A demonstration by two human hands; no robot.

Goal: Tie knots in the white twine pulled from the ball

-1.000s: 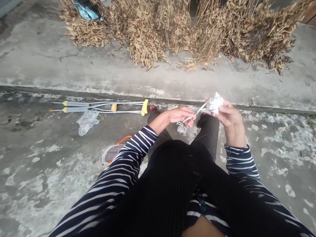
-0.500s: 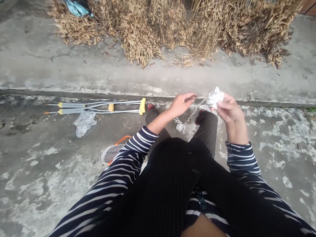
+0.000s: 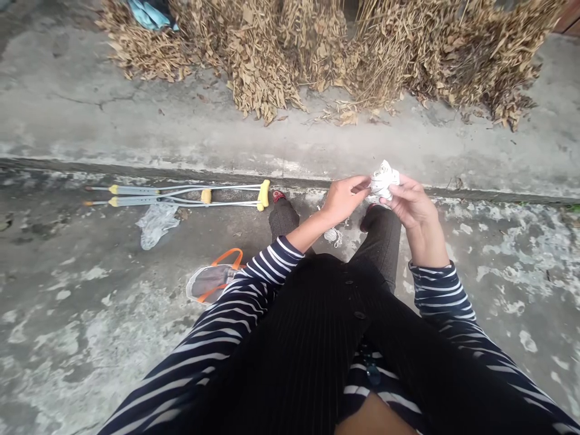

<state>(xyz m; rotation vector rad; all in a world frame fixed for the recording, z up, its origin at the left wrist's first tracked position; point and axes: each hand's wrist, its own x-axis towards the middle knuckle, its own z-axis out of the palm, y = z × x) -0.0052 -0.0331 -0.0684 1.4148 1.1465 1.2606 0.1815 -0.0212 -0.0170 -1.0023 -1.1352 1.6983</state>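
right of centre, left hand [image 3: 344, 198]: back at the white bundle [image 3: 384, 180], grip unclear, seemingly letting both hands work it
right hand [image 3: 413, 202]: fingers pinching it

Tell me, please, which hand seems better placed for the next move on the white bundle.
Probably the left hand: its fingers are at the white bundle, while the right hand is occupied holding it from the opposite side.

head view | text, labels, numbers, signs | none legible
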